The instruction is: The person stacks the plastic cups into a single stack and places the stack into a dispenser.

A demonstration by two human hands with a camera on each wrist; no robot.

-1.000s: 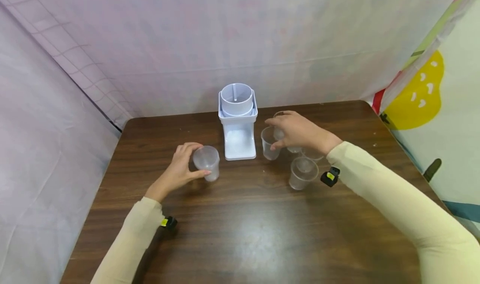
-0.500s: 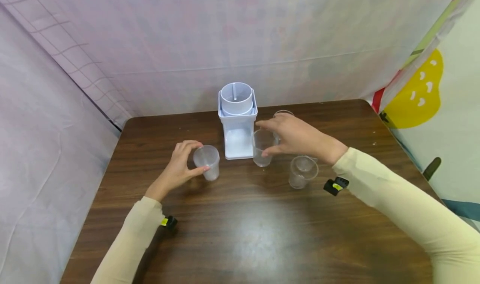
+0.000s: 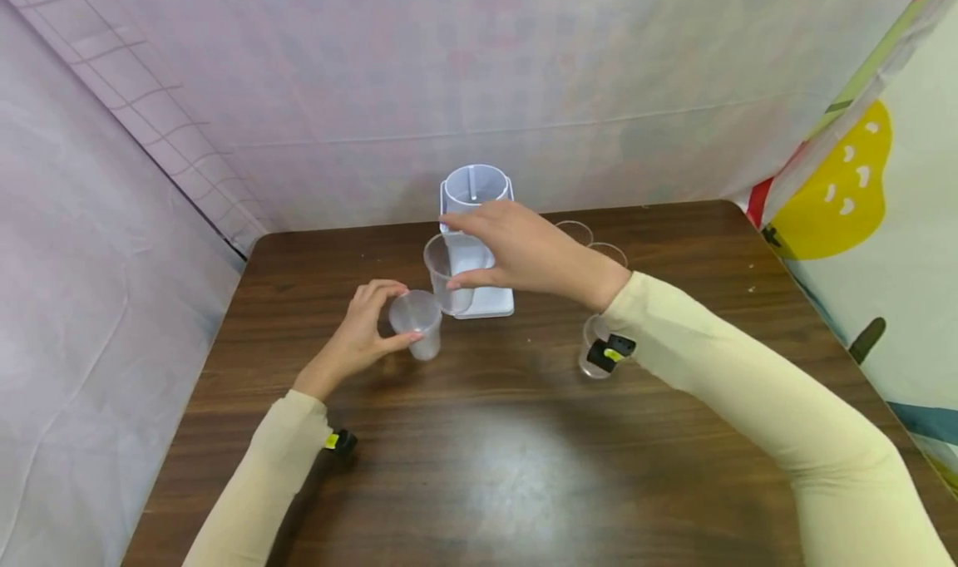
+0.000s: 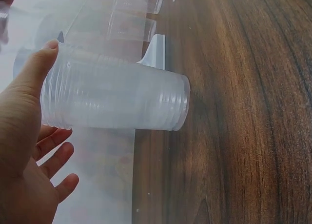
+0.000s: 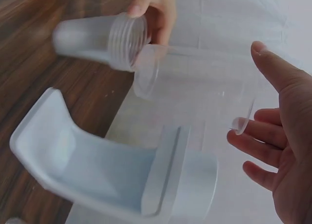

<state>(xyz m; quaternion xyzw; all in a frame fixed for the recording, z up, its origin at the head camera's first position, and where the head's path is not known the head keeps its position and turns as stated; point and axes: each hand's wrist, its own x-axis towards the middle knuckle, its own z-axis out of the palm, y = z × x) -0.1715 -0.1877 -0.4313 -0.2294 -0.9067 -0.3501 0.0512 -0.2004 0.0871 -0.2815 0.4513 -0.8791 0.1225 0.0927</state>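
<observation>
In the head view my left hand [image 3: 352, 334] grips a stack of nested clear plastic cups [image 3: 421, 327] between thumb and fingers. The stack stands upright, and several close-set rims show on it in the left wrist view. My right hand [image 3: 527, 255] holds a single clear plastic cup [image 3: 449, 283] near its rim, thumb on one side and fingers on the other. That cup is lifted, its base close to the mouth of the stack in the right wrist view. Behind the right hand, partly hidden, is a white plastic stand [image 3: 494, 303] with a round holder on top [image 5: 195, 185].
More clear cups, one [image 3: 594, 359] nearer the front and others [image 3: 575, 231] farther back, stand right of the white stand, partly hidden by the right arm. Pale curtains [image 3: 359, 93] hang behind and left of the brown wooden table [image 3: 464, 467].
My right hand has taken a cup from the group on the right and carried it left, across the white stand, to the stack. The left hand has stayed in place with its stack.
</observation>
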